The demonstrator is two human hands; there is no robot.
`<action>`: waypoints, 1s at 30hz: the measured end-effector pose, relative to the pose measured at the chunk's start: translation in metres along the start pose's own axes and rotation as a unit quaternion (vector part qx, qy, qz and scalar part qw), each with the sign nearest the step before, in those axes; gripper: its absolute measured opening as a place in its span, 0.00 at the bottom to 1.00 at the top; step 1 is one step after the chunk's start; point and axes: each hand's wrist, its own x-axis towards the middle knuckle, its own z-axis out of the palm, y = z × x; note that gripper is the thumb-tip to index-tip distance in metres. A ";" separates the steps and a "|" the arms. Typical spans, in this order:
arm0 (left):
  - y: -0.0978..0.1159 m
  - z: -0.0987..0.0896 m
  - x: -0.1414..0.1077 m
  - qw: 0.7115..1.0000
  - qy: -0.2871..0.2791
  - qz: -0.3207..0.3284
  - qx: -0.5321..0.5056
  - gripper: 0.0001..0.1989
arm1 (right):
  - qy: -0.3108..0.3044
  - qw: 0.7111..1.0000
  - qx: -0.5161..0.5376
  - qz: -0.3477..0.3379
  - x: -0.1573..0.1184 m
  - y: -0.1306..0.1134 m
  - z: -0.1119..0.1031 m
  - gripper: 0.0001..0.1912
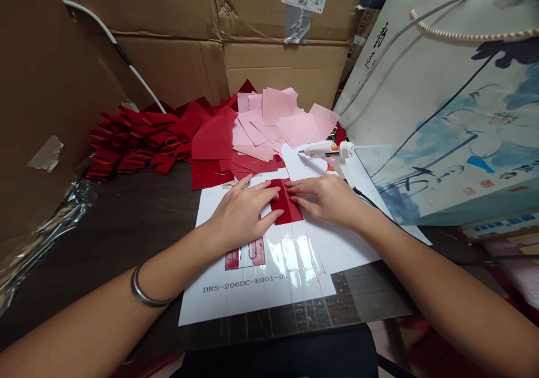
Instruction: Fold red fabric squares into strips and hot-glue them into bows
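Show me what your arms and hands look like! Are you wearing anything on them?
Both arms are bare, with no sleeves in view. The left arm wears a thin silver bangle near the wrist. The right arm has nothing on it. The left hand and right hand show no gloves or rings.

From here the red fabric [285, 201] looks matt and soft — quite unlike the white paper template [290, 254] beneath it, glossy where clear tape covers it. The glue gun [324, 150] is smooth white plastic, the bangle [145, 286] shiny metal, the table [126, 221] dark wood — and the boxes [286, 69] rough brown cardboard.
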 end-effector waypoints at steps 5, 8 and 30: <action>0.001 0.000 0.000 1.000 -0.005 -0.006 -0.001 0.15 | 0.002 1.000 0.002 0.007 0.000 -0.001 0.000 0.15; 0.001 0.000 0.000 1.000 -0.011 -0.013 0.001 0.16 | 0.015 1.000 0.001 0.002 0.001 0.001 0.002 0.15; 0.002 -0.004 0.001 0.996 -0.042 -0.068 -0.047 0.18 | -0.072 0.992 0.035 -0.094 -0.003 -0.017 0.000 0.25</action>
